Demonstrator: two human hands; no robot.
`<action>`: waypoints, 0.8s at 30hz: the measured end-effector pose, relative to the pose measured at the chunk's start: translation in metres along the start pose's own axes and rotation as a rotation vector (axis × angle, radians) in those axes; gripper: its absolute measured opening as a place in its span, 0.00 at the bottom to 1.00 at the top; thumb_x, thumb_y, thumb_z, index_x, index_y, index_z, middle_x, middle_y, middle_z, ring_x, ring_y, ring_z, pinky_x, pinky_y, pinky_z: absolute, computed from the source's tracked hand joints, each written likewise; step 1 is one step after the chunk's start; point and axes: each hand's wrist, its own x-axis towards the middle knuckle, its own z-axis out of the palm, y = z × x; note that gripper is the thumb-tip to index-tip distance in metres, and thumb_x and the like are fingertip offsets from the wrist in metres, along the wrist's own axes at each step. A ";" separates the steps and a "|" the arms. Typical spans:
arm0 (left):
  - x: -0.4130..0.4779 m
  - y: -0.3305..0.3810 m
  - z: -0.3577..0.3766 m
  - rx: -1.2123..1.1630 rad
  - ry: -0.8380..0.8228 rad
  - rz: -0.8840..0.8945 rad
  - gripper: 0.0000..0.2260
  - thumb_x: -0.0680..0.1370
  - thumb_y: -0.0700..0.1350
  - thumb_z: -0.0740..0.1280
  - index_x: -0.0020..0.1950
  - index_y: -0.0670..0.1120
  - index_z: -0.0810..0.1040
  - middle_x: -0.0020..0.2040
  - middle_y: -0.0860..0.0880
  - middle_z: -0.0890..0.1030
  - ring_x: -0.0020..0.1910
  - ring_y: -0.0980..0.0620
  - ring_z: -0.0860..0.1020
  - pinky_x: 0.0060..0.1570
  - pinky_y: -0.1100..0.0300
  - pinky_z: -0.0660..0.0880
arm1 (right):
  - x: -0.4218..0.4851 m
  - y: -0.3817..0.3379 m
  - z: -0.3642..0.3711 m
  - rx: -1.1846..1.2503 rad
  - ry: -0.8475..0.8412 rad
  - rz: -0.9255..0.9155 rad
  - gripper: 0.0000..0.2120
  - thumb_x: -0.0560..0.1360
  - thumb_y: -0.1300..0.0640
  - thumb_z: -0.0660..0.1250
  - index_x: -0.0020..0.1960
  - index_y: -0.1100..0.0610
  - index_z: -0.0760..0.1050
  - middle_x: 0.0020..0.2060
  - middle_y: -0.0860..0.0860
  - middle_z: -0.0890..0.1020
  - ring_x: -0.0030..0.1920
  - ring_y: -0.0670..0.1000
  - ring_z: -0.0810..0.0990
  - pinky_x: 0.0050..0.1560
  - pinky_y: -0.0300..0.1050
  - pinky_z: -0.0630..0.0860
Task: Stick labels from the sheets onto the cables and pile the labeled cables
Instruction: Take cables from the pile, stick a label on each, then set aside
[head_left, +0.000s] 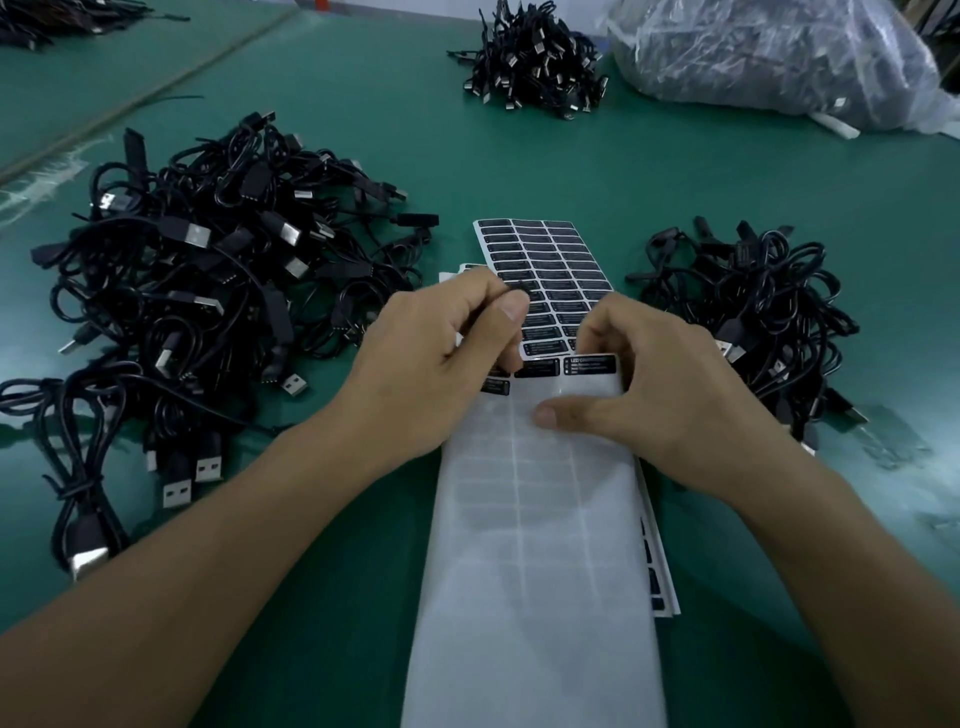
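Left hand (441, 353) pinches one black label (519, 287). Right hand (639, 395) grips the label sheet (530, 519), mid-tabletop, between the cable piles (208, 270). Recommended: peel slowly at a low angle, sheet pinned flat, adhesive kept off fingertips.

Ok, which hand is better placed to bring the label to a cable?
Left, probably: the left hand pinches a label at its fingertips, and the big cable pile lies on its side; the right hand grips the sheet.

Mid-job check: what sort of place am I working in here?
Probably a factory labeling bench: piles of black USB cables on a green table, label sheets, and a stuffed clear plastic bag.
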 end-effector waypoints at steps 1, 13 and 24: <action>-0.001 0.000 0.001 0.039 -0.021 0.016 0.16 0.82 0.54 0.56 0.42 0.48 0.77 0.37 0.57 0.82 0.35 0.52 0.79 0.39 0.49 0.75 | 0.000 0.001 0.001 0.033 0.010 -0.012 0.22 0.60 0.38 0.79 0.43 0.47 0.72 0.36 0.44 0.77 0.34 0.43 0.70 0.34 0.35 0.68; -0.001 0.002 0.000 0.126 -0.024 -0.052 0.18 0.75 0.45 0.73 0.40 0.52 0.62 0.46 0.60 0.83 0.46 0.53 0.82 0.47 0.45 0.77 | 0.001 -0.003 0.001 0.593 0.066 0.007 0.15 0.65 0.54 0.80 0.49 0.49 0.80 0.37 0.59 0.85 0.38 0.66 0.83 0.36 0.64 0.81; 0.000 0.004 -0.001 0.157 -0.023 -0.051 0.25 0.63 0.69 0.70 0.39 0.54 0.61 0.48 0.59 0.80 0.48 0.59 0.77 0.47 0.46 0.77 | 0.004 0.000 -0.006 0.821 0.064 0.230 0.04 0.80 0.60 0.65 0.46 0.54 0.73 0.30 0.41 0.81 0.30 0.40 0.80 0.28 0.35 0.75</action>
